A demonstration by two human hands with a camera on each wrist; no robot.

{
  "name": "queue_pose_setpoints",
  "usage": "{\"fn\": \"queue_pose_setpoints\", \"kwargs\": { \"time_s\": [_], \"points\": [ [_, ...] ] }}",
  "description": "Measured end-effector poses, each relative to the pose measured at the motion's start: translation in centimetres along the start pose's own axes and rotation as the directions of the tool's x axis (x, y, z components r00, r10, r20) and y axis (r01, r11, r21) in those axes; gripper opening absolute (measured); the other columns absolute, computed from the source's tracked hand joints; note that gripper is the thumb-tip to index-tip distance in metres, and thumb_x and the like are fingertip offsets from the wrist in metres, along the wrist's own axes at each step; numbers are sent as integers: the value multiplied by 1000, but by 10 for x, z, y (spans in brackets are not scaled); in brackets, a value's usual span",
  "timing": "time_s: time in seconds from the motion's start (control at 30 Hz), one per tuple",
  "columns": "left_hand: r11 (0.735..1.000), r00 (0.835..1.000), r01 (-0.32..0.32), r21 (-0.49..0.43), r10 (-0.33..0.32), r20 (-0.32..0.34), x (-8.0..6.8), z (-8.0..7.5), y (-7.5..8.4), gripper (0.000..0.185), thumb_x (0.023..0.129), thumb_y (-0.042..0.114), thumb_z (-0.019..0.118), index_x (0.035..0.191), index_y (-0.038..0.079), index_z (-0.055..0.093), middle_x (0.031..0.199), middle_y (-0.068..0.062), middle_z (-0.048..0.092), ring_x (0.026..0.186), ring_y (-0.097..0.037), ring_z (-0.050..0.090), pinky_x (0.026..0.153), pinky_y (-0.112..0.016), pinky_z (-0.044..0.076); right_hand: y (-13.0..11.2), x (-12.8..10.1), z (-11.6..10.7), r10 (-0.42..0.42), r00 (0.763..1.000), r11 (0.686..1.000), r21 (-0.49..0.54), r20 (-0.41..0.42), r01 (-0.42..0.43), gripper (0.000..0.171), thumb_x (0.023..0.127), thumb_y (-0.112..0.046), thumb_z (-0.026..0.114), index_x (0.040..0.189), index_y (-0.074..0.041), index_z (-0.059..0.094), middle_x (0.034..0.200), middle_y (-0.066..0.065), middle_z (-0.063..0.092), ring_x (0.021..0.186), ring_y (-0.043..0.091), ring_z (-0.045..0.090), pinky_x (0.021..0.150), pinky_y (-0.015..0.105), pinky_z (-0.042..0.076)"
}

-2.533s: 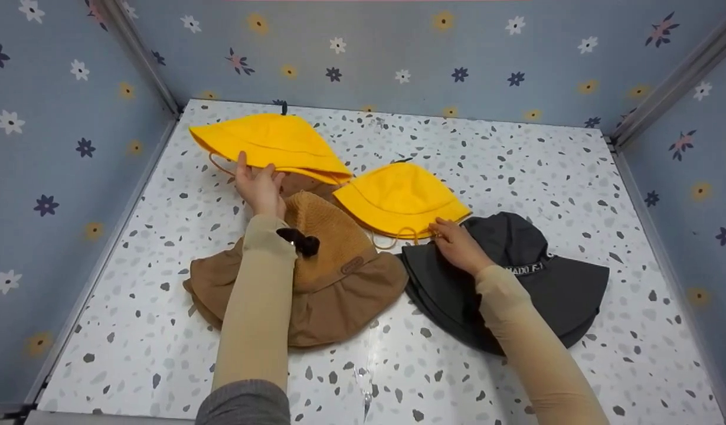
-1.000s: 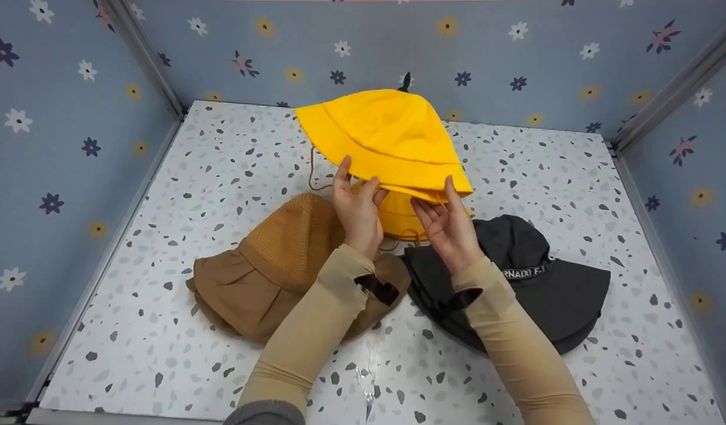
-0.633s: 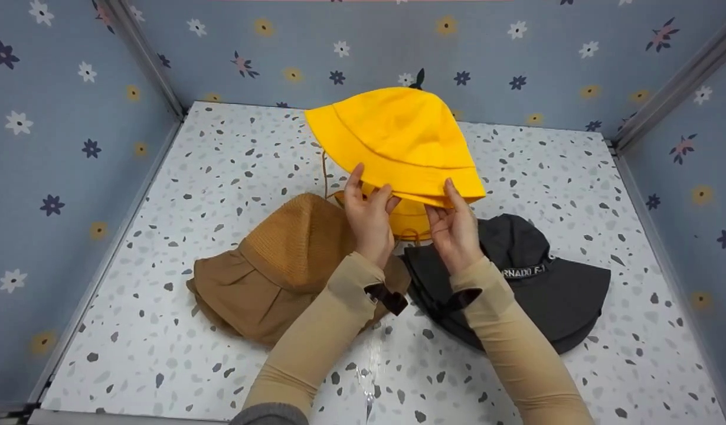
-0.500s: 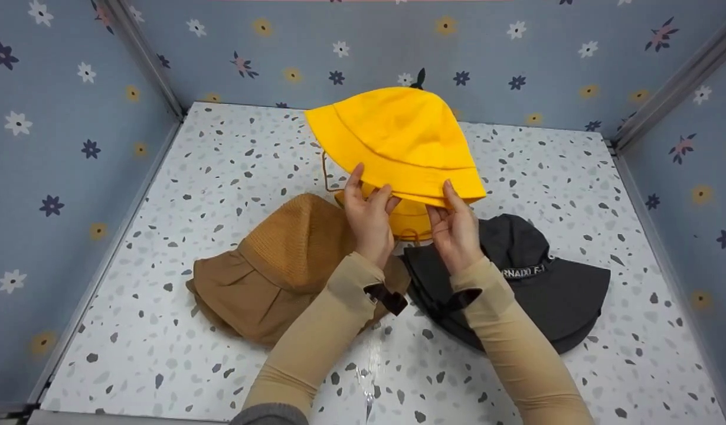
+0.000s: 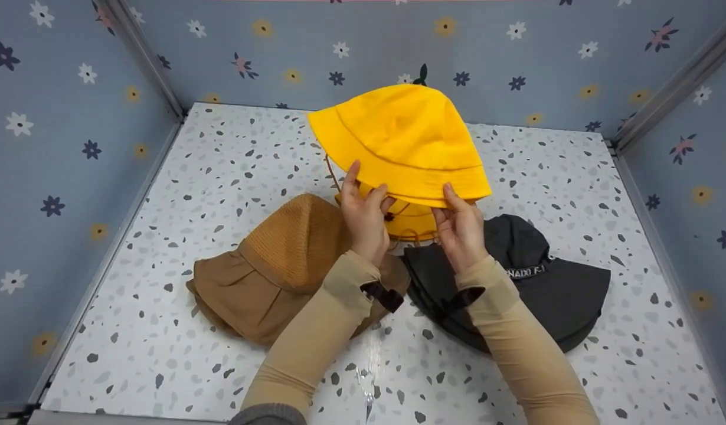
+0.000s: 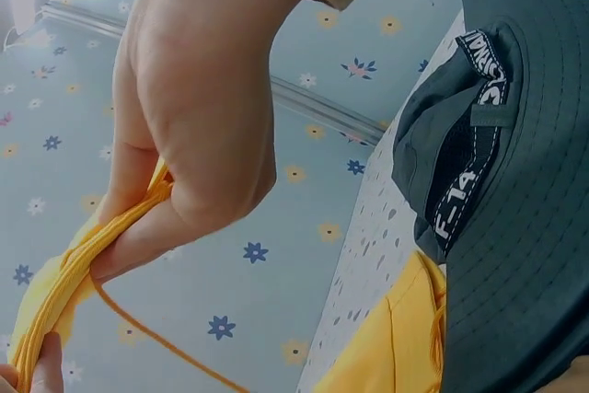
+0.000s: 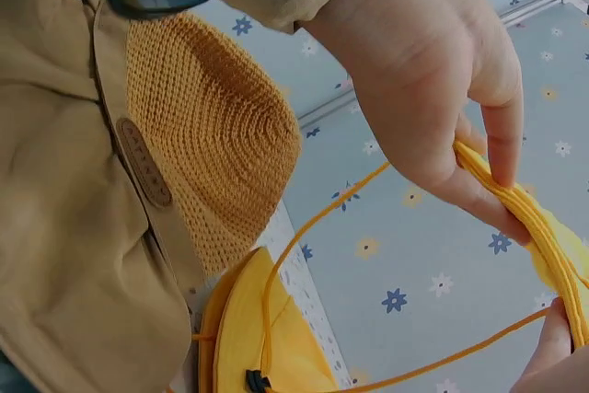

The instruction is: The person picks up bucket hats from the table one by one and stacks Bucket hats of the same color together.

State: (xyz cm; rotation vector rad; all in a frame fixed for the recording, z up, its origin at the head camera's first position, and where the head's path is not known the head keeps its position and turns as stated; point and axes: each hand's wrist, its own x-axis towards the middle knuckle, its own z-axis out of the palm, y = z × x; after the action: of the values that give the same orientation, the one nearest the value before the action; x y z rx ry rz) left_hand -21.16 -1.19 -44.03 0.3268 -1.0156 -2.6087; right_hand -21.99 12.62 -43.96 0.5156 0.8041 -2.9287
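Note:
A yellow bucket hat (image 5: 398, 130) with a small green leaf on top is raised, crown up and brim tilted. My left hand (image 5: 366, 221) pinches its near brim left of centre. Farther right along the same brim, my right hand (image 5: 462, 230) grips it between thumb and fingers. In the right wrist view, an orange cord (image 7: 322, 218) with a dark toggle hangs from this hat. A second yellow hat (image 5: 410, 224) lies below, mostly hidden by the raised one and my hands.
A brown hat with a knitted crown (image 5: 298, 242) lies at left, partly under my left forearm. At right is a dark grey hat (image 5: 563, 295) with a lettered band, partly under my right forearm. Flowered panels (image 5: 375, 35) enclose the speckled tabletop (image 5: 180, 195).
My left hand has lifted the yellow hat from the back left towards the middle. The right hand has left the lower yellow hat and taken the raised hat's brim. Lately both shift only slightly.

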Motion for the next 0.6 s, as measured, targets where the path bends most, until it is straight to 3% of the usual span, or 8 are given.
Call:
{"fn": "queue_pose_setpoints", "kwargs": {
  "time_s": [0.13, 0.3, 0.43, 0.6],
  "points": [
    [1000, 1000, 13, -9, -13, -4, 4, -4, 5, 54, 100, -4, 48, 148, 18, 39, 132, -18, 53, 93, -24, 65, 67, -30, 60, -5, 3, -5, -32, 999, 998, -52, 1, 32, 31, 99, -2, 54, 130, -4, 50, 108, 9, 63, 93, 17, 69, 81, 27, 59],
    [999, 1000, 16, -40, -16, 5, 10, -8, 12, 58, 105, 10, 45, 154, 32, 23, 122, -20, 56, 89, -27, 69, 66, -35, 60, -12, 7, -13, -65, 998, 989, -134, 11, 66, 45, 99, -3, 55, 142, -6, 42, 113, 10, 61, 95, 17, 70, 82, 28, 59],
    [998, 1000, 1, -60, 0, 16, 16, -12, 19, 64, 106, 16, 43, 156, 38, 10, 131, -20, 53, 91, -29, 69, 70, -38, 61, -20, 10, -19, -79, 997, 983, -167, 5, 79, 49, 99, -3, 54, 145, -8, 40, 112, 10, 61, 92, 18, 70, 79, 27, 59],
    [1000, 1000, 12, -15, -12, 17, 25, -18, 28, 66, 106, 26, 45, 156, 42, 6, 136, -19, 52, 95, -31, 70, 76, -42, 61, -28, 13, -26, -79, 997, 978, -192, 7, 79, 45, 98, -2, 54, 141, -8, 41, 107, 9, 62, 89, 18, 70, 78, 27, 59]
  ]
}}
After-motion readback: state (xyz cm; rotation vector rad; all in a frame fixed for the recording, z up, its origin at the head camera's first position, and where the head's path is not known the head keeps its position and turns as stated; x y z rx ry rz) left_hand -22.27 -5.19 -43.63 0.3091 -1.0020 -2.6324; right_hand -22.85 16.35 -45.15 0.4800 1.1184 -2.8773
